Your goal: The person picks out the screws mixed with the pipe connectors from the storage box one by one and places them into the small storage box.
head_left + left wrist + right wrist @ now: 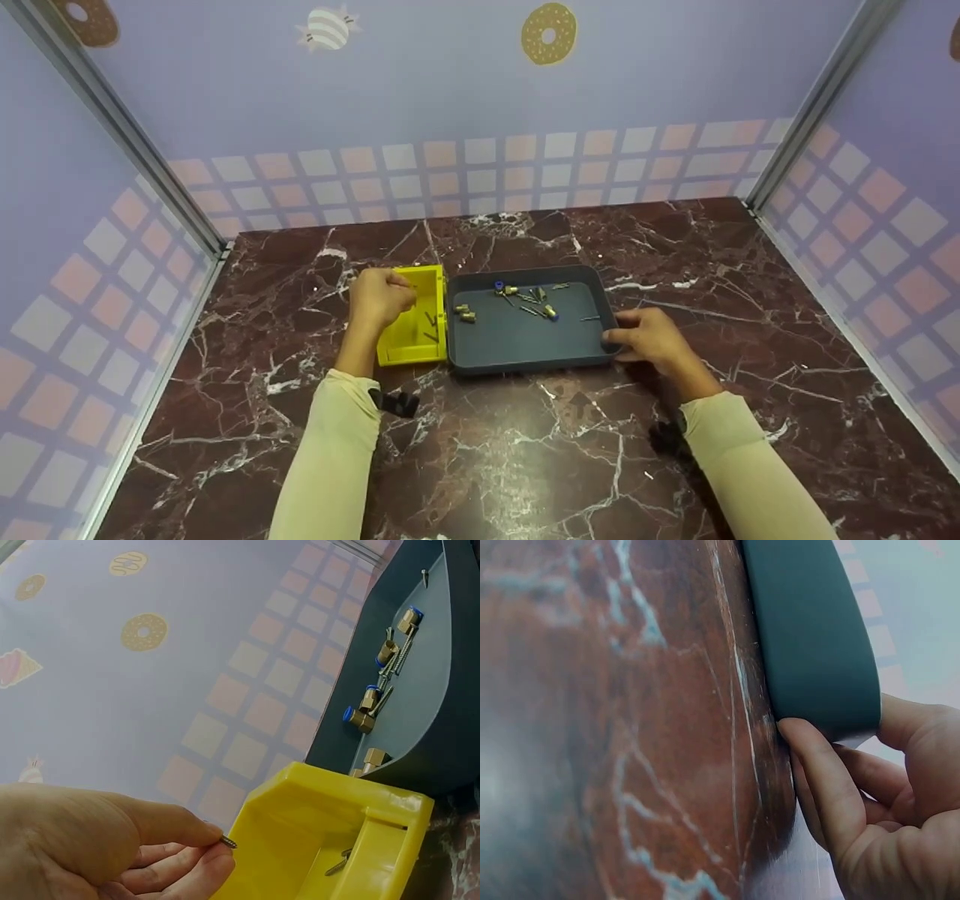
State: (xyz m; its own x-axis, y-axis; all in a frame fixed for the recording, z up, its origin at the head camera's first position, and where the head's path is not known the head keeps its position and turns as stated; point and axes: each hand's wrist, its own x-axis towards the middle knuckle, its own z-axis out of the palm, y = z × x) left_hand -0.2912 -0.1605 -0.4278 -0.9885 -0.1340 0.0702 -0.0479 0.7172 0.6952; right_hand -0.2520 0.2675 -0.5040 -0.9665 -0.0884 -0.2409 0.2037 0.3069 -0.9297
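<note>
My left hand (379, 298) is over the yellow bin (401, 334) and pinches a small screw (229, 841) between thumb and fingertips. Inside the bin lie a few loose screws (339, 864). To its right sits the dark grey tray (506, 341), holding several brass fittings with blue collars (409, 619) and several screws (533, 311). At the tray's right end my right hand (654, 339) grips the wall, with fingertips low against its outside in the right wrist view.
All of this stands on a dark red marbled tabletop (517, 442). Patterned panels (450, 90) enclose the back and both sides, joined by metal corner posts (825, 97). The bin and tray stand side by side.
</note>
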